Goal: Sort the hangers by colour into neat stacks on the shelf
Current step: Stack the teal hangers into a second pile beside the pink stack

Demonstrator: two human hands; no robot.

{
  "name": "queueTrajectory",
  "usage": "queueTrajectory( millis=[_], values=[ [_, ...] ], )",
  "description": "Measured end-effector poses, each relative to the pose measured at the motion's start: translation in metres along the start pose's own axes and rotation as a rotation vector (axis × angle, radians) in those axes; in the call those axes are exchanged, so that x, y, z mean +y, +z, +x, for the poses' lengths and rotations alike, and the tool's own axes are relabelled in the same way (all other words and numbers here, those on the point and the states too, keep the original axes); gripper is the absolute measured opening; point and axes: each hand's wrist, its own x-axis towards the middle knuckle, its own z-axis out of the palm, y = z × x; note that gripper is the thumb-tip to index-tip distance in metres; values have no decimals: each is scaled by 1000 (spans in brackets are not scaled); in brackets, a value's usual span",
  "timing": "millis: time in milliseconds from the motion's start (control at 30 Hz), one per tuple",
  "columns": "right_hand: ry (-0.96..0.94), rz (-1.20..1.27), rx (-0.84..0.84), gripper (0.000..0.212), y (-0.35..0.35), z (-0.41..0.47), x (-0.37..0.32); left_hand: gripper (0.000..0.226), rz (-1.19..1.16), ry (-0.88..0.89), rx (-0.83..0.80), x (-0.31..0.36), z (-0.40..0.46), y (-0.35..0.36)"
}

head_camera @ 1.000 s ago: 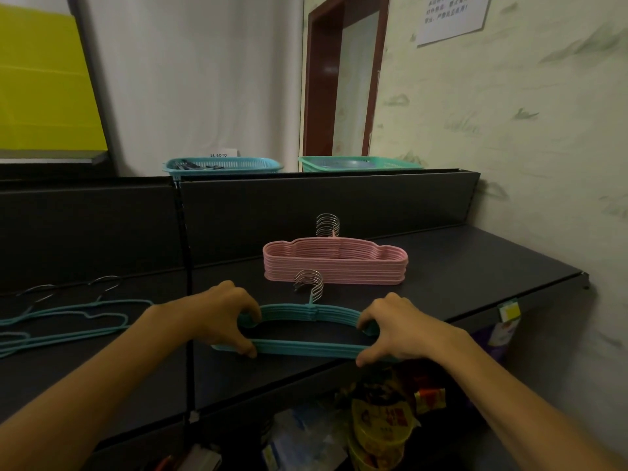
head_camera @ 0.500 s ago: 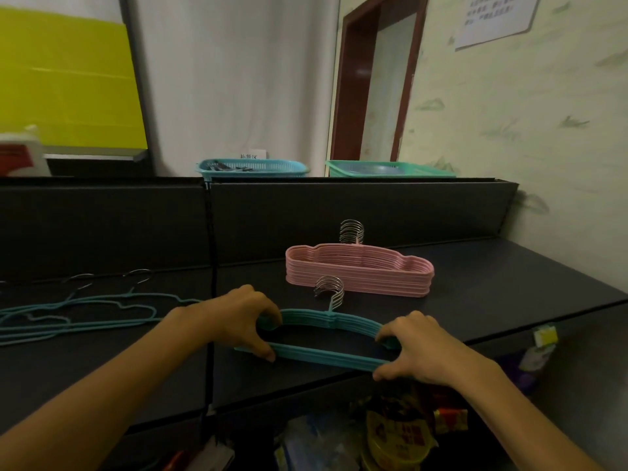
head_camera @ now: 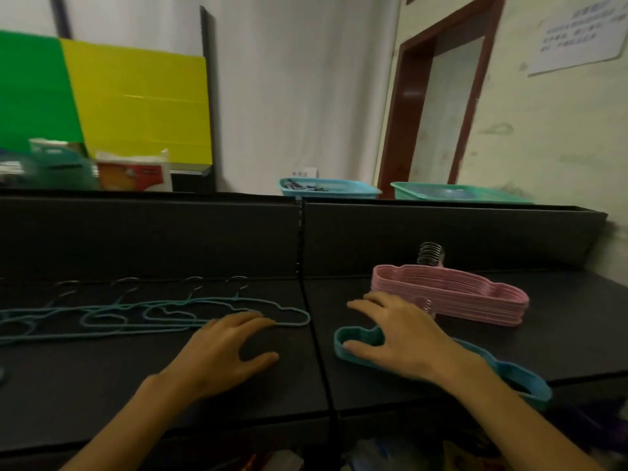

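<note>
Teal and pink hangers on the black shelf point(head_camera: 560, 338), both hands spread flat.

At nine o'clock, loose teal hangers point(head_camera: 149, 316) overlapping in a row. Toward centre, left hand point(head_camera: 226, 350) relaxed and wide, fingertips touching the nearest wire, seemingly gripping nothing. At three o'clock, right hand point(head_camera: 399, 334) splayed flat atop the teal hanger stack point(head_camera: 520, 377) by the front edge. Behind, at two o'clock, pink hanger stack point(head_camera: 452, 295), hooks toward the back panel.
</note>
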Motion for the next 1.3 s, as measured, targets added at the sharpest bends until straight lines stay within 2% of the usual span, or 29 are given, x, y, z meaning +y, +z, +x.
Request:
queueTrajectory(
  millis=[100,233,367,567,800,967,1067,1167,1300],
  values=[
    [-89,-9,-4,73,17,31,-58,84,51,-124,23,-51,-41,-17],
    [-158,10,-47,72,37,69,-131,73,122,-244,26,-113,-98,-43],
    [-231,35,-63,71,54,101,-203,87,134,-339,67,-176,-157,-65],
    [-345,103,-67,69,79,135,-320,74,166,-414,134,-261,-232,-94],
    [-436,137,-110,75,112,173,-451,75,173,-487,149,-341,-295,-127],
    [-400,45,-195,85,129,199,-498,78,119,-539,143,-386,-324,-142],
    [-378,41,-189,92,128,208,-510,79,83,-555,66,-414,-334,-150],
    [-385,70,-181,90,125,211,-516,95,23,-530,18,-440,-337,-156],
    [-392,156,-184,88,124,209,-523,94,-3,-499,-44,-460,-327,-163]
  ],
)
